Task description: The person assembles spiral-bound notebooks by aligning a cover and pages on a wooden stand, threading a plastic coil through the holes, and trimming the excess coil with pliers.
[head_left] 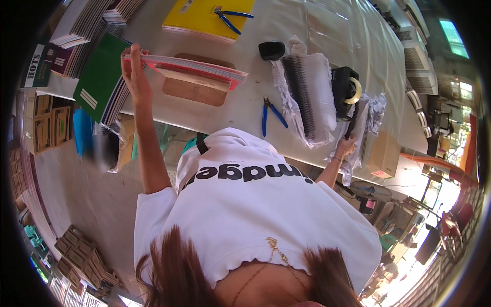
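Observation:
My left hand (137, 77) grips the left end of a pad of lined pages with a pink-red cover (199, 66), thumb and fingers closed around it. The pad stands on its edge over a brown wooden block (197, 93). Far to the right, my right hand (346, 147) is closed on the near end of a black binding coil (354, 123) lying among crumpled clear plastic. To its left, a bigger bundle of black coils (300, 97) rests in an open plastic wrap. Blue-handled cutters (273, 116) lie spread on the table between my hands.
A tape dispenser (345, 87) stands beside the coil bundle, near a black rounded object (271, 50). Yellow notebooks (199, 20) carry a second pair of blue cutters (231, 19). Green notebooks (102, 77) sit at the left edge. A cardboard box (384, 156) and a fan (369, 192) are at right.

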Available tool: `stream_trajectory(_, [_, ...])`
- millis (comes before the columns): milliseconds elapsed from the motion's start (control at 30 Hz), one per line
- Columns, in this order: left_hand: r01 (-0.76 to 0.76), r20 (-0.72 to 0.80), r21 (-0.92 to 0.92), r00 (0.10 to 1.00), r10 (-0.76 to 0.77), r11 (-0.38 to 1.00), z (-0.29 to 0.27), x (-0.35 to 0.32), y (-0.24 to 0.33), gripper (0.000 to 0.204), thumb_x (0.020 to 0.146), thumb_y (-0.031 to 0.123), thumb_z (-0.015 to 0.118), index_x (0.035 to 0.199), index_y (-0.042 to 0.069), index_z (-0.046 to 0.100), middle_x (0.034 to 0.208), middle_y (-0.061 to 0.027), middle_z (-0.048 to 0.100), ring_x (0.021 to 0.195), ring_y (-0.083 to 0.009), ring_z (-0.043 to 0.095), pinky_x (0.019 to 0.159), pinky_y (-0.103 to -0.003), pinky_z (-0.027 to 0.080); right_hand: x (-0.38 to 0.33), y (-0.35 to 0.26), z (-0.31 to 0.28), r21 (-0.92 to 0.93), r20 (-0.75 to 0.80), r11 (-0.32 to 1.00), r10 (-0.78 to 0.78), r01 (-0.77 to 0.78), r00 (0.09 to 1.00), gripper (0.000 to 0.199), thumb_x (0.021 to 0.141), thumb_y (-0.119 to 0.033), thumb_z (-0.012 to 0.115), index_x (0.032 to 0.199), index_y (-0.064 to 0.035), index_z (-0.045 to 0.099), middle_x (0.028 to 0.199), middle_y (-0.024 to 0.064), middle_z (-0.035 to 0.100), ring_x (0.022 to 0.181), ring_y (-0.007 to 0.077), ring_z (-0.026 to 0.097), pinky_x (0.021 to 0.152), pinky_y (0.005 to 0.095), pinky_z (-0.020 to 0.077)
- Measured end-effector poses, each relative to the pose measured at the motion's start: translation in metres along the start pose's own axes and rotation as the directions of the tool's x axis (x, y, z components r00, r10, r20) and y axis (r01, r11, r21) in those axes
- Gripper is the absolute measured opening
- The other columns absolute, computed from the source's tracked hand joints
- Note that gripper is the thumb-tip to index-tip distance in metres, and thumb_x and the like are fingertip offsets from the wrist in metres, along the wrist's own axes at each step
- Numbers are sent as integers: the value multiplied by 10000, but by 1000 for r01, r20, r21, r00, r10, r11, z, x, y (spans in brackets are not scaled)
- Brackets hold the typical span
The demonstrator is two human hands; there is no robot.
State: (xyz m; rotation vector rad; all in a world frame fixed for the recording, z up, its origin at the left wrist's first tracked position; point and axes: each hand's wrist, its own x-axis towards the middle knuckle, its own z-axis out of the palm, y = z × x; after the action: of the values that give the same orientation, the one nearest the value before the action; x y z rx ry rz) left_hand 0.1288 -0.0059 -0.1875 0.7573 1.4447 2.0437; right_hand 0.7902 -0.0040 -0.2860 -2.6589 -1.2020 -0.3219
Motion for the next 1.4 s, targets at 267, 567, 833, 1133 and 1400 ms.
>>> stream_trajectory(267, [-170,-109,229,974,199,959,20,1,4,434,961,410,504,1201,48,485,1151,-101,478,1069,-225,488,932,-403,355,10,9,9,474,-131,844,-216,252,968,230,741,-134,728,934,-16,694,835,145,681,761,289,649,719,365,497])
stream_trajectory(567, [-581,111,628,725,680,517,56,-74,42,459,966,337,462,1230,-29,376,1282,-195,260,1242,-289,253,1024,-470,254,-2,3,-15,252,50,962,-124,108,991,308,676,-261,783,881,-41,716,842,140,707,758,296,679,691,364,514])
stream_trajectory(833, [-719,385,533,675,629,446,76,-132,29,383,841,320,621,1145,106,528,1280,-137,331,1315,-345,220,1114,-543,83,27,22,-25,594,-317,804,194,35,928,104,792,-76,699,882,-24,701,763,47,677,640,127,589,583,276,466])
stream_trajectory(1133, [-689,520,621,719,462,373,106,-140,30,582,784,514,695,1245,188,557,1400,-95,278,1369,-399,178,1063,-668,65,28,-68,-170,988,-156,34,92,153,983,242,860,21,605,1096,-27,581,926,66,656,813,128,599,669,253,467])
stream_trajectory(1400, [-682,516,617,727,453,392,122,-122,17,439,778,495,708,1044,164,597,1286,-104,388,1357,-393,226,1046,-699,80,-47,-222,-235,940,-232,-295,-191,170,954,398,863,-53,644,1206,-19,445,940,77,638,820,157,605,773,268,482])
